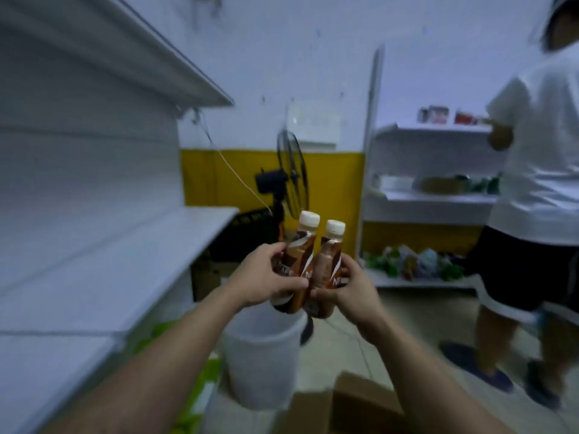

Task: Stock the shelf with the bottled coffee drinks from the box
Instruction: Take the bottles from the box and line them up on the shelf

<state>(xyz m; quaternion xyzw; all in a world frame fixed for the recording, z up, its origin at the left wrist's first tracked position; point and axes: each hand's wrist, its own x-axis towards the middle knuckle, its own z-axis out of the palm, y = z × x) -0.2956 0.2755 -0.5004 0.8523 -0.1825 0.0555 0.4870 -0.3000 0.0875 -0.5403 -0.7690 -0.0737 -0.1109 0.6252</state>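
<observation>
I hold two brown bottled coffee drinks with white caps upright in front of me, side by side and touching. My left hand (266, 277) grips the left bottle (300, 245) around its label. My right hand (347, 296) grips the right bottle (329, 258) low on its body. The white shelf (125, 264) runs along the left, its middle board bare at about hand height. A corner of the cardboard box (354, 402) shows at the bottom, below my forearms.
A white bucket (260, 355) stands on the floor under my hands. A black standing fan (291, 177) is behind the bottles. Another person in a white shirt and dark shorts (539, 198) stands at the right by a stocked shelf (432, 195).
</observation>
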